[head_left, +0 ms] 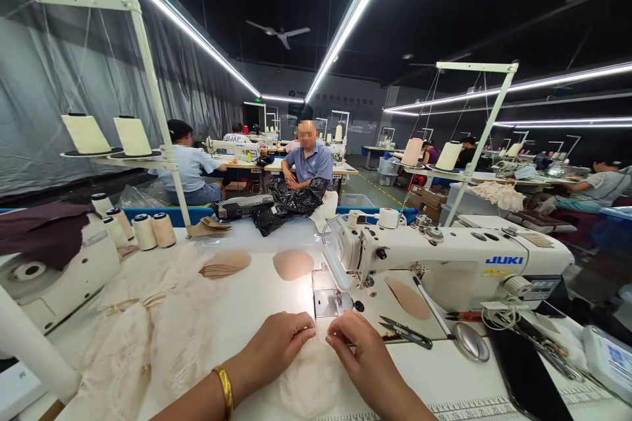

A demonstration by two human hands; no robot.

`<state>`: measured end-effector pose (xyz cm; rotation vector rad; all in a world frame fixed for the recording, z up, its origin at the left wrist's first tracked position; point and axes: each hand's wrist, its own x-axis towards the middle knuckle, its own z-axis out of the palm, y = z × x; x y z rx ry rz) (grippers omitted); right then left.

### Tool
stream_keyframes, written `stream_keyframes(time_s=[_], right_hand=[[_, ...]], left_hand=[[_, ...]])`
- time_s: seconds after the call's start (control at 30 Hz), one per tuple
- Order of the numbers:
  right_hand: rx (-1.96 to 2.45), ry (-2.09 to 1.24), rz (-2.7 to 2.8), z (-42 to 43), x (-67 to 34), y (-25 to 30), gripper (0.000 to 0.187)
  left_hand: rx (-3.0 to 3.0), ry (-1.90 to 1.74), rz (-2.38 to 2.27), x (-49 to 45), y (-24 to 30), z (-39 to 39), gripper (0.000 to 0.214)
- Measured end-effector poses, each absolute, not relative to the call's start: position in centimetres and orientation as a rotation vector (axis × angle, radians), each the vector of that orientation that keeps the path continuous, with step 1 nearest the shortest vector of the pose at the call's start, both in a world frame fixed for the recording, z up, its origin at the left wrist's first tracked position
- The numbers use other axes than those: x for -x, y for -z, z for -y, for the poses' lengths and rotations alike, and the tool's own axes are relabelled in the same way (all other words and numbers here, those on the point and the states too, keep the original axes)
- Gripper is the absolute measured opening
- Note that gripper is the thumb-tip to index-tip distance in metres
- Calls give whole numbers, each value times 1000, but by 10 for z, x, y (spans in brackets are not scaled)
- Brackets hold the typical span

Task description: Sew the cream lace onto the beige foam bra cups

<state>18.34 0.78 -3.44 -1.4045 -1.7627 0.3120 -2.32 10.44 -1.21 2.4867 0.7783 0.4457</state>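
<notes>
My left hand (276,345), with a gold bangle on its wrist, pinches a pale lace fabric piece (311,375) on the white table. Close beside it my right hand (358,352) pinches the same piece, fingers pressed together. Both hands rest just in front of the needle plate (328,302) of a white JUKI sewing machine (459,260). Thread snips (407,332) lie to the right of my right hand.
A heap of cream lace (133,342) covers the table's left. Beige cup pads (293,264) lie behind the needle. Thread cones (148,230) stand at the back left, a dark phone (526,375) at the right. Other people sit at machines beyond.
</notes>
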Motion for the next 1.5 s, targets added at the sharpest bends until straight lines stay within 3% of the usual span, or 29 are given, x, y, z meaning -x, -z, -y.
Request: stream_keyframes(time_s=[0.17, 0.23, 0.37, 0.43, 0.6, 0.73, 0.9, 1.0, 1.07, 1.23, 1.37, 1.5], right_hand=[[1207, -266, 1800, -2, -174, 24, 19], [1197, -538, 1743, 0, -169, 16, 23], [1116, -1429, 1288, -8, -163, 3, 43], [1071, -1566, 1120, -19, -163, 2, 47], [1117, -1519, 1090, -52, -170, 24, 45], [1108, -1501, 1083, -66, -174, 47, 50], [1060, -1509, 1065, -68, -176, 56, 53], [1075, -1491, 1039, -66, -176, 51, 50], [1085, -1489, 1021, -63, -177, 47, 50], [1067, -1508, 1022, -57, -181, 36, 57], [986, -1526, 1019, -54, -183, 31, 68], [1060, -1454, 1106, -51, -182, 28, 61]], left_hand=[[-2502, -514, -736, 36, 5, -97, 39], [-2461, -580, -683, 41, -2, -92, 37], [-2219, -433, -782, 45, -24, -94, 39], [-2165, -374, -888, 42, -33, -107, 39], [-2260, -579, -1205, 16, -34, -163, 33], [-2269, -700, -1404, -12, -20, -195, 45], [-2217, -852, -1396, -16, -19, -204, 13], [-2087, -992, -1382, 1, -29, -196, 14], [-1979, -1057, -1369, 16, -35, -182, 20], [-1537, -1061, -1183, 45, -43, -122, 60], [-1392, -1010, -1133, 51, -30, -85, 60], [-1456, -919, -1105, 51, -14, -70, 54]])
